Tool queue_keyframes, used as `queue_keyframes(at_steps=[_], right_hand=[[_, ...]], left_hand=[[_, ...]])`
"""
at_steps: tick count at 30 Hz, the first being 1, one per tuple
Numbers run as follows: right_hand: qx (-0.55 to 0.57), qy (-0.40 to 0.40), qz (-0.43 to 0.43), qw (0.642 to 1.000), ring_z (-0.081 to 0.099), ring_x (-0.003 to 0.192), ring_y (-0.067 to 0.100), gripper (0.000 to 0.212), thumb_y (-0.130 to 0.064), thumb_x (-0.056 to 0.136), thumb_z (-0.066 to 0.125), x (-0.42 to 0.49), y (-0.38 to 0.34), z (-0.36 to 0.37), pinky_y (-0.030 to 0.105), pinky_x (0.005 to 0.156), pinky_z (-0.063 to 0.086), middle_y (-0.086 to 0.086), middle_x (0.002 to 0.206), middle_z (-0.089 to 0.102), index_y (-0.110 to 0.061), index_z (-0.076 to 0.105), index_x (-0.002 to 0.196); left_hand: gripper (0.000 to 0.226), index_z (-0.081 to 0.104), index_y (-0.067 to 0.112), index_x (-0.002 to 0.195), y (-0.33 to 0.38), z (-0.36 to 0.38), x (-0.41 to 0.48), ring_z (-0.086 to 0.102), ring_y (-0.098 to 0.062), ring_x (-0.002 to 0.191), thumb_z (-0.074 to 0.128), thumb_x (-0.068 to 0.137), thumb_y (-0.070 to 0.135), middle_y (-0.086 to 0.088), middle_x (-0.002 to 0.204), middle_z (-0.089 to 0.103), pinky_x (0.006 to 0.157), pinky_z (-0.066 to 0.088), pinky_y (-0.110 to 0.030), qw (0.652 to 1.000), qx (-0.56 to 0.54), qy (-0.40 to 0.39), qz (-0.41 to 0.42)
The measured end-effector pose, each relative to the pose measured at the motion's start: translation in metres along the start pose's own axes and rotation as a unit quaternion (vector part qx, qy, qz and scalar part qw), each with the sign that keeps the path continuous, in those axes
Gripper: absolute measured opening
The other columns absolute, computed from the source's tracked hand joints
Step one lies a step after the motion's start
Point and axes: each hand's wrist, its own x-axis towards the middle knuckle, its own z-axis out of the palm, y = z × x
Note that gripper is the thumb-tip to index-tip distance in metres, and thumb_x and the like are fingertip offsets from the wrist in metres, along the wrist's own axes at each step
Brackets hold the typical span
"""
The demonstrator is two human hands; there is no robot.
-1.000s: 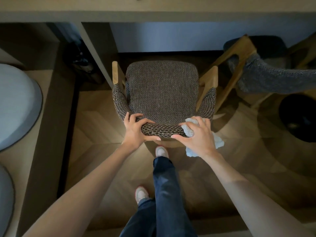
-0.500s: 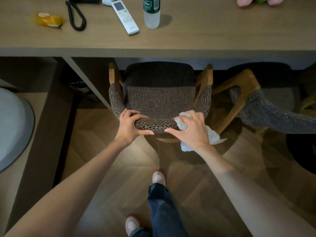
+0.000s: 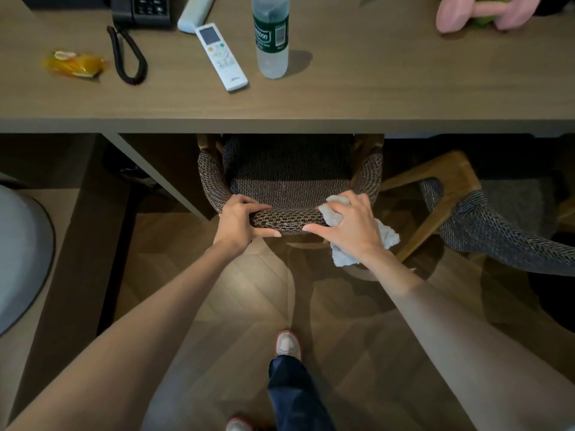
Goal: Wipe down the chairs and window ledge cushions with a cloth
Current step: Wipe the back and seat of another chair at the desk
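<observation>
- The desk (image 3: 342,101) fills the top of the view, and the chair (image 3: 287,181) is nosed in beneath it, with the front of the seat hidden under the desk's edge.
- The chair faces away from the person, toward the desk. Its padded top rail (image 3: 286,217) is the nearest part, long axis running left to right.
- By the look of it: wood frame and woven upholstery, so stiff, some weight, and a coarse weave that shouldn't slip. That rail is the natural handle, one hand at each end.
- The cloth (image 3: 385,239) is pale, limp and surely light. It's bunched on the rail's right end, a loose tail hanging below the wrist.
- Right hand (image 3: 348,225): fingers curled over the cloth, clamping it to the rail, thumb stretched along the near face.
- Left hand (image 3: 239,220): fingers wrapped over the rail's left end, thumb on the near side.
</observation>
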Motion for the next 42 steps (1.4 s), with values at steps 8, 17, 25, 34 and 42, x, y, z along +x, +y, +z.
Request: queue_keyframes(at_steps=[8, 17, 25, 34, 42], right_hand=[[-0.01, -0.016, -0.006, 1.0, 0.037, 0.115, 0.023, 0.078, -0.078, 0.067, 0.057, 0.025, -0.009, 0.0, 0.041, 0.088, 0.046, -0.002, 0.122, 0.051, -0.02, 0.067, 0.117], [0.022, -0.038, 0.022, 0.999, 0.038, 0.115, 0.026, 0.066, -0.064, 0.071, 0.07, 0.024, -0.021, -0.011, 0.038, 0.081, 0.046, 0.0, 0.121, 0.05, -0.021, 0.065, 0.121], [0.107, 0.024, 0.072, 0.991, 0.05, 0.111, 0.016, 0.049, -0.06, 0.078, 0.065, -0.048, -0.025, -0.052, 0.036, 0.088, 0.049, -0.006, 0.118, 0.056, -0.028, 0.067, 0.115], [0.134, 0.074, 0.128, 0.98, 0.051, 0.109, 0.012, 0.038, -0.051, 0.082, 0.066, -0.192, -0.013, -0.114, 0.027, 0.087, 0.043, -0.006, 0.12, 0.054, -0.03, 0.065, 0.115], [0.145, 0.116, 0.155, 0.97, 0.044, 0.104, 0.002, 0.036, -0.049, 0.083, 0.066, -0.253, 0.061, -0.176, 0.024, 0.088, 0.033, -0.012, 0.115, 0.046, -0.041, 0.059, 0.117]], left_hand=[[0.064, 0.067, 0.014, 0.119, -0.001, -0.014, 0.022, 0.048, -0.023, 0.117, 0.084, 0.059, 0.03, -0.008, 0.122, 0.055, 0.1, 0.037, -0.028, 0.999, -0.002, -0.026, -0.042], [0.063, 0.049, 0.017, 0.138, 0.012, -0.023, 0.008, 0.033, -0.029, 0.136, 0.069, 0.082, 0.037, -0.009, 0.142, 0.046, 0.112, 0.028, -0.046, 0.994, 0.075, -0.05, -0.059], [0.041, 0.049, 0.016, 0.138, 0.064, -0.036, -0.066, 0.044, -0.021, 0.127, 0.048, 0.098, 0.028, -0.007, 0.138, 0.05, 0.104, 0.035, -0.032, 0.999, 0.019, 0.017, 0.025], [0.042, 0.045, 0.022, 0.14, 0.132, -0.025, -0.145, 0.044, -0.019, 0.127, 0.049, 0.098, 0.026, -0.003, 0.14, 0.047, 0.102, 0.038, -0.03, 0.992, -0.006, -0.033, 0.123], [0.041, 0.047, 0.028, 0.137, 0.225, 0.038, -0.156, 0.047, -0.017, 0.125, 0.052, 0.096, 0.027, 0.001, 0.139, 0.047, 0.096, 0.035, -0.022, 0.981, 0.002, -0.05, 0.185]])
